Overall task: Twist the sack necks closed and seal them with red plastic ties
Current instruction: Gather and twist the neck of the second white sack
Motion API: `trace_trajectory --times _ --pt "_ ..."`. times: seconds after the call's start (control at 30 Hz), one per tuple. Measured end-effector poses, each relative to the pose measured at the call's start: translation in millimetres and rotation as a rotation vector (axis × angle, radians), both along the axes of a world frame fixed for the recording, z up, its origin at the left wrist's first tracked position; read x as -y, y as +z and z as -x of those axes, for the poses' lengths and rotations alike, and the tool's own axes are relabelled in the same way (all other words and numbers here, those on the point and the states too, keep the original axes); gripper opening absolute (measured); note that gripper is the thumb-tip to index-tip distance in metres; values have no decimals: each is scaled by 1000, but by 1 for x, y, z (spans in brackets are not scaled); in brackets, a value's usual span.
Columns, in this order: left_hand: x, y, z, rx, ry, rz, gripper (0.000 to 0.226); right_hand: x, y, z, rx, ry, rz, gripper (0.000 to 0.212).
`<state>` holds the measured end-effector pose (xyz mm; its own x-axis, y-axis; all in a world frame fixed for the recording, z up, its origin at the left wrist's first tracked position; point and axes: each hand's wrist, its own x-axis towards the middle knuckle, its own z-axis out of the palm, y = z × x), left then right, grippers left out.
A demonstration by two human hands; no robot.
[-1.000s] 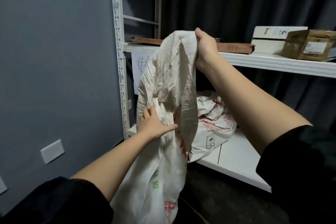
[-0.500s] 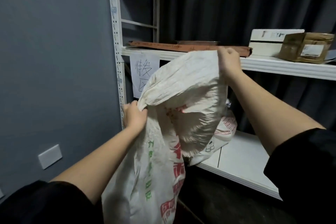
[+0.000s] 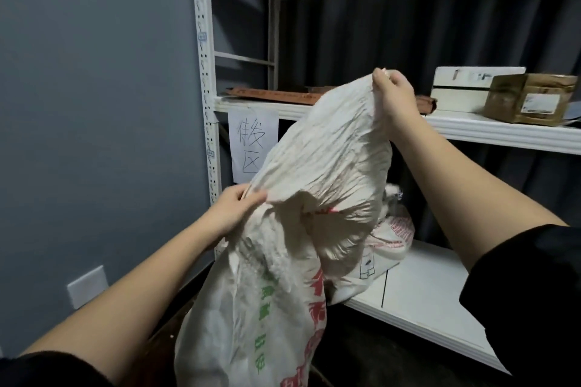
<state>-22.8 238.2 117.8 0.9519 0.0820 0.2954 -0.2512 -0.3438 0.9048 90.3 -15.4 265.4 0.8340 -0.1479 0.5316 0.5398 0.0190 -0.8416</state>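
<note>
Nearest, at the bottom corners of the frame, two black sleeves end at bare forearms reaching up toward the middle. Between them hangs a white woven sack (image 3: 251,317), its body dropping out of the bottom centre of the frame, with green characters down one side and red print beside them. Its mouth is pulled open and stretched on a slant. The left hand (image 3: 234,210), centre left, pinches the lower corner of the rim, fingers (image 3: 254,198) and thumb closed on the fabric. The right hand (image 3: 391,94), upper centre right, holds the opposite corner up high, its fingers curled tight round a bunched fold. The loose neck sags in wrinkles between the two grips.

Behind the sack, on the lower shelf (image 3: 424,289) at centre right, lies a second sack (image 3: 393,239) with red print, partly hidden; whether its neck is tied I cannot tell.

Further back, a paper sign (image 3: 248,138) with handwritten characters hangs from the edge of the upper shelf (image 3: 490,132). On that shelf lie a flat brown carton (image 3: 273,94), a white box (image 3: 462,85) and, at the far right, a brown box (image 3: 528,97) with a label. A grey wall (image 3: 94,104) fills the left side, with a white plate (image 3: 88,286) low down. Dark curtains (image 3: 393,25) hang behind the rack.
</note>
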Motion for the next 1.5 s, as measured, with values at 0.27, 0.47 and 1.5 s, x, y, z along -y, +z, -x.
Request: trace_trajectory --times 0.27,0.47,1.5 --pt "14 15 -15 118 253 137 45 -63 52 30 254 117 49 17" --pt "25 8 -15 166 280 -39 70 -99 51 40 333 295 228 7" --pt "-28 23 -7 8 171 598 22 -95 -45 19 -48 283 477 29"
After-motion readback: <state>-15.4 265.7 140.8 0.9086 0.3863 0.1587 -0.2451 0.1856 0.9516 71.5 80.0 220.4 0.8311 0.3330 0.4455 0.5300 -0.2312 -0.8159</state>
